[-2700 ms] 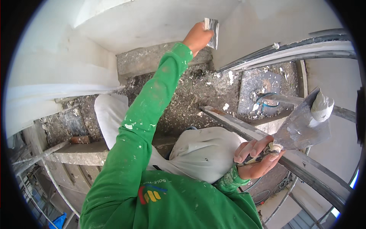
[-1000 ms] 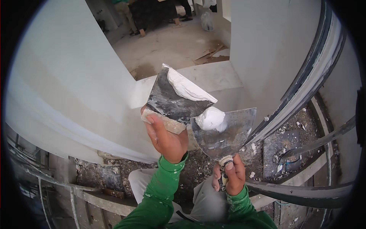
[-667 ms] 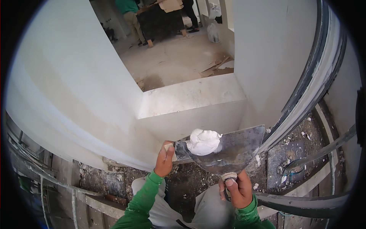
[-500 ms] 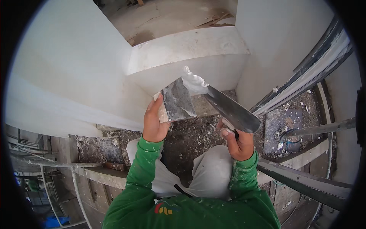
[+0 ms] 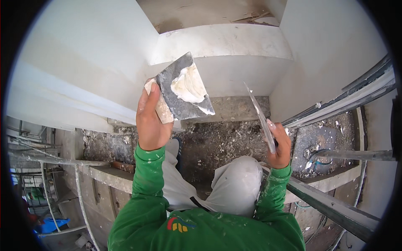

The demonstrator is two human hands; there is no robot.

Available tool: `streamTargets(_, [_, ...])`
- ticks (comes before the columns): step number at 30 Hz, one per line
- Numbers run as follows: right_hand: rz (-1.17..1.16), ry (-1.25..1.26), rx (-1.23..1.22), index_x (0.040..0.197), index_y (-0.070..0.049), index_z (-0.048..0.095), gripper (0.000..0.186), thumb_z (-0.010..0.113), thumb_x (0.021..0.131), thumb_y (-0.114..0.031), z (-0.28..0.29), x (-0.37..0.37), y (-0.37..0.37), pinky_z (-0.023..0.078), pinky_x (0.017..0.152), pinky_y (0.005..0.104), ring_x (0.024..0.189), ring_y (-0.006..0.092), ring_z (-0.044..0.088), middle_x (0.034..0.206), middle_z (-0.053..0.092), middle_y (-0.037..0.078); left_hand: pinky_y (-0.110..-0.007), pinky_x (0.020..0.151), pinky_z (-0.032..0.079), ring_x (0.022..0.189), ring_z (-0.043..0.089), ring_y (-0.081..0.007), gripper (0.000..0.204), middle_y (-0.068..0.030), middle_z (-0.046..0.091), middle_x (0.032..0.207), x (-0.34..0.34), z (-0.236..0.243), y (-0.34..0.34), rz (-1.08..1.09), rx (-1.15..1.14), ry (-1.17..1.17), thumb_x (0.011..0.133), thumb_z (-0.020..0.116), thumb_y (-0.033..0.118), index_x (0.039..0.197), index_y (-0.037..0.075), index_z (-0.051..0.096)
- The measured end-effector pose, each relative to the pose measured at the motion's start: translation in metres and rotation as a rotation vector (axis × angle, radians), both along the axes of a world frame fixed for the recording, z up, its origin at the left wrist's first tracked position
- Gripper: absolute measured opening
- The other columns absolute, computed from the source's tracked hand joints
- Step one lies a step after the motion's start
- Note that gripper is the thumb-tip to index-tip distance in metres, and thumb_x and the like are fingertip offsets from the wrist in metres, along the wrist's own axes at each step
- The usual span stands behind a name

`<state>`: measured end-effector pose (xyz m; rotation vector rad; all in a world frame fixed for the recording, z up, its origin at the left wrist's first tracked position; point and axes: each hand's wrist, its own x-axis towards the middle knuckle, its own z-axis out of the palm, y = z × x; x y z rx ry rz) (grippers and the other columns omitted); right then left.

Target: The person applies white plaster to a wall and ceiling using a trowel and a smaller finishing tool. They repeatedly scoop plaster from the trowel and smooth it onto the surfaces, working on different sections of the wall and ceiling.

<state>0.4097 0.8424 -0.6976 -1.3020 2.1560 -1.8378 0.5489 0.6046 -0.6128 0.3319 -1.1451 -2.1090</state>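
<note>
My left hand (image 5: 151,119) grips a wide dark metal scraper (image 5: 172,101) by its crusted pale handle. A mound of white paste (image 5: 188,85) lies on the scraper's face, tilted toward me. At the right, my right hand (image 5: 279,146) is closed on a putty knife (image 5: 261,115), whose metal blade is turned nearly edge-on, with traces of white at its tip. The two tools are apart, in front of a white ledge (image 5: 220,37).
White walls (image 5: 71,54) flank the ledge. My knees are over a debris-strewn deck (image 5: 201,142). A bar (image 5: 326,201) runs diagonally at lower right, a pipe (image 5: 351,154) juts from the right, long strips (image 5: 351,98) lean upper right, and scaffold rails (image 5: 46,161) stand left.
The white paste has passed from the putty knife onto the left-hand scraper. Both hands have moved apart, and the knife has turned edge-on. The view has tilted down from the room beyond the opening.
</note>
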Motion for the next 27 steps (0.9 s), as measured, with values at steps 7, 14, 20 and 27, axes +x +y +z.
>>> streamTargets(7, [0.404,-1.058,-0.336,0.104,-0.002,0.041,0.024,0.042,0.098,-0.025,0.035,0.059,0.001,0.041,0.039,0.0254,0.043,0.0154,0.05,0.072,0.05,0.01,-0.037,0.096,0.038,0.113,0.046,-0.0193,0.042,-0.0073,0.046,0.123,-0.035,0.005,0.031,0.362,-0.125,0.262,0.097,0.044,0.035,0.127,0.007,0.038])
streamTargets(14, [0.343,-0.869,-0.19,0.095,-0.002,0.043,0.012,0.044,0.096,-0.015,0.045,0.048,0.016,0.04,0.041,0.0251,0.043,0.013,0.05,0.074,0.054,0.01,-0.028,0.082,0.042,0.094,0.053,-0.0146,0.035,-0.0092,0.053,0.11,-0.024,-0.049,0.028,-0.185,-0.587,-0.261,0.098,0.041,0.028,0.118,-0.001,0.044])
streamTargets(20, [0.083,0.281,0.008,0.121,-0.01,0.058,0.054,0.063,0.068,0.0,0.032,0.02,0.009,0.044,0.051,0.0304,0.062,0.025,0.055,0.076,0.054,0.009,-0.03,0.084,0.046,0.096,0.058,-0.0162,0.03,-0.0059,0.057,0.111,-0.013,-0.083,0.031,-0.256,0.086,-0.298,0.096,0.046,0.022,0.12,0.003,0.046])
streamTargets(27, [0.095,0.558,0.211,0.115,-0.025,0.063,0.055,0.065,0.065,-0.003,-0.015,-0.004,0.014,0.045,0.055,0.0311,0.066,0.0239,0.054,0.078,0.053,0.006,-0.038,0.082,0.052,0.099,0.061,-0.0218,0.031,-0.0096,0.06,0.11,0.009,-0.03,0.002,-0.361,0.391,-0.313,0.097,0.043,0.021,0.12,0.003,0.046])
